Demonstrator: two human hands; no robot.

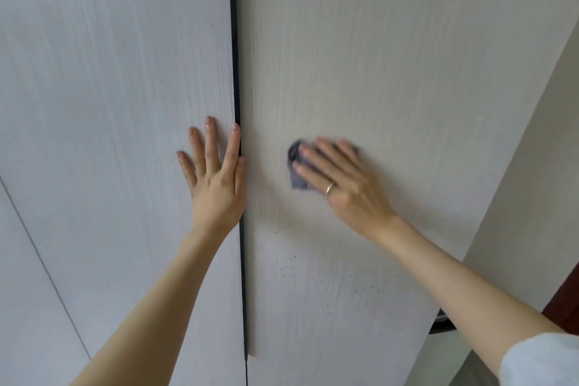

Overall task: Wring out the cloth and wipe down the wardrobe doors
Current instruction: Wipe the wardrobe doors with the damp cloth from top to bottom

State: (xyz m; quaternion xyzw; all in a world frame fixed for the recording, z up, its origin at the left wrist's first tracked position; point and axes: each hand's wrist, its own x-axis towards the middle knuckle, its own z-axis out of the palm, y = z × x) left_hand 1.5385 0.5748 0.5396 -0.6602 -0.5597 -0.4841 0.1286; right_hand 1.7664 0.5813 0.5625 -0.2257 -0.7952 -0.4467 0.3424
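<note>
Left hand (216,178) lies flat, fingers spread, on the left wardrobe door (109,103) beside the dark gap (235,72). Right hand (341,178) presses the grey cloth (296,166) with straight fingers against the right wardrobe door (360,56), pale woodgrain, dark specks (291,266) lower down.

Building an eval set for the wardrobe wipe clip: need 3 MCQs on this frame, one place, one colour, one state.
1. Where is the cloth?
A. On the left door
B. On the right door, under the right hand
C. Hanging from the left hand

2. What colour is the cloth?
A. Grey-blue
B. Bright yellow
C. Red

3. How is the left hand?
A. Gripping a handle
B. Clenched in a fist
C. Flat on the left door, fingers straight

Key:
1 B, the right hand presses it on the right door.
2 A, grey-blue fabric shows past the fingers.
3 C, palm lies on the left door beside the dark gap.
</note>
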